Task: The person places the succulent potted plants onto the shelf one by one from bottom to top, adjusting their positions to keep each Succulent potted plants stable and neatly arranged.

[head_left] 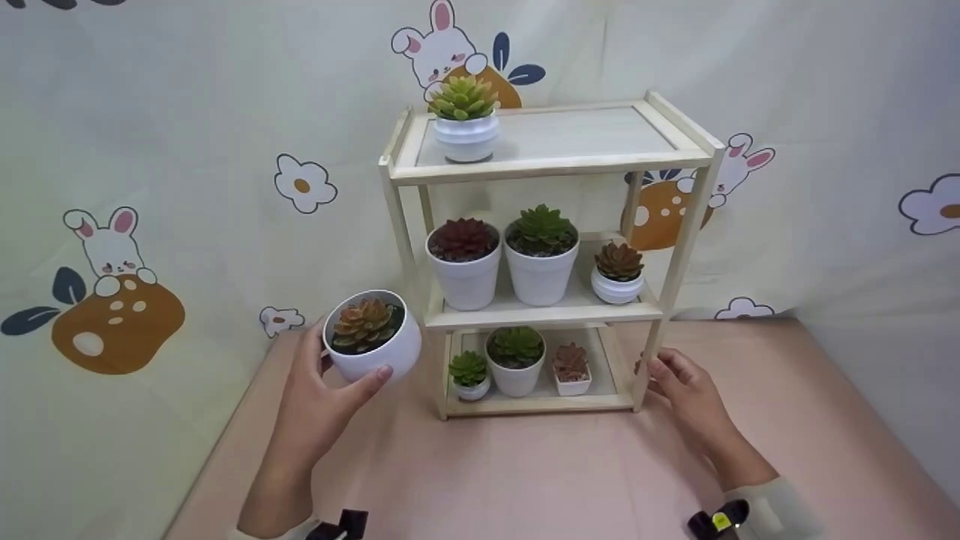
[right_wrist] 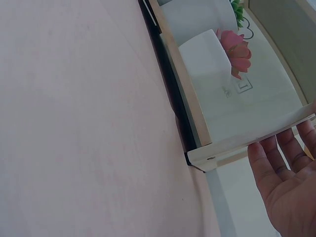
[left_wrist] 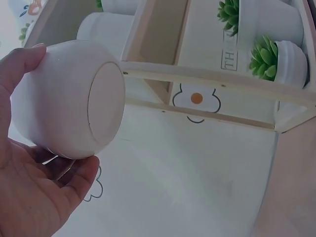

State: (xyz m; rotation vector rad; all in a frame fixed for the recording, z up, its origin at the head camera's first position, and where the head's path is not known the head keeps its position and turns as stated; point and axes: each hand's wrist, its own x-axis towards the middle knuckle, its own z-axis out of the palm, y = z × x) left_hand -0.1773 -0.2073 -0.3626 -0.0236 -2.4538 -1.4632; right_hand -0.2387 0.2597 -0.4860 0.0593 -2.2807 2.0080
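My left hand [head_left: 319, 401] holds a round white pot [head_left: 397, 352] with an orange-green succulent [head_left: 365, 324], left of the wooden shelf. The pot tilts, and its flat base faces the left wrist view. Fingers lie around its side, with the thumb across the front. At the shelf's right side, my right hand [head_left: 694, 405] grips the lower part of the wooden shelf's post [head_left: 651, 356]. In the right wrist view its fingertips [right_wrist: 256, 150] rest along that post's edge. The three-tier shelf [head_left: 517, 174] stands upright on the pink tabletop.
On the top tier sits a yellow-green succulent [head_left: 465, 139]. The middle tier bears a dark red succulent [head_left: 463, 262], a green one [head_left: 541, 255] and a small brownish one [head_left: 618, 274]. Several potted succulents [head_left: 517, 360] stand below. A printed cloth [head_left: 225, 150] hangs behind.
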